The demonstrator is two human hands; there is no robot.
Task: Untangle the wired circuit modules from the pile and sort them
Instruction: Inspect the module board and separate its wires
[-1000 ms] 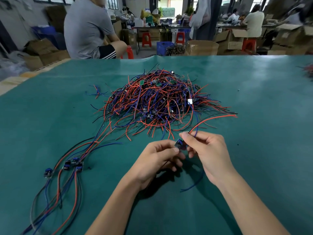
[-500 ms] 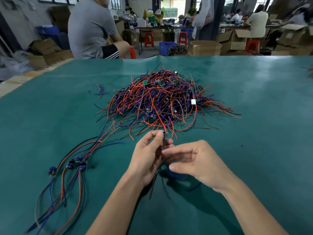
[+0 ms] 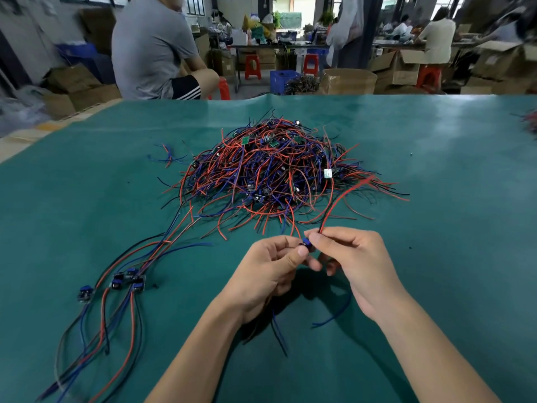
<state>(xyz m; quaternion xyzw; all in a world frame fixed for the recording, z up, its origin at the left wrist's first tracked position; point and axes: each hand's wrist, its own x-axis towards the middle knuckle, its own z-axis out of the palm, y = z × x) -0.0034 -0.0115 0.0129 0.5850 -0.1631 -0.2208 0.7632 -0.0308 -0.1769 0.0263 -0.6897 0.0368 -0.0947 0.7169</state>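
Note:
A tangled pile of red, blue and black wired circuit modules [image 3: 279, 175] lies in the middle of the green table [image 3: 450, 199]. In front of it, my left hand [image 3: 270, 271] and my right hand [image 3: 354, 257] pinch one small blue module [image 3: 307, 244] between their fingertips. Its red and black wires [image 3: 340, 199] rise toward the pile's right side, and its blue and black wires [image 3: 334, 315] hang below my hands. At the left lie several sorted modules [image 3: 128, 279], side by side, with their wires trailing toward me.
A few loose wire scraps [image 3: 168, 155] lie left of the pile. More wires [image 3: 530, 120] show at the table's right edge. Beyond the far edge a person in a grey shirt [image 3: 151, 48] sits, among cardboard boxes [image 3: 348, 81] and red stools [image 3: 252, 66].
My hands have come apart a little and moved right, now pinching the module from both sides. Its red wire has swung up to the right, toward the pile.

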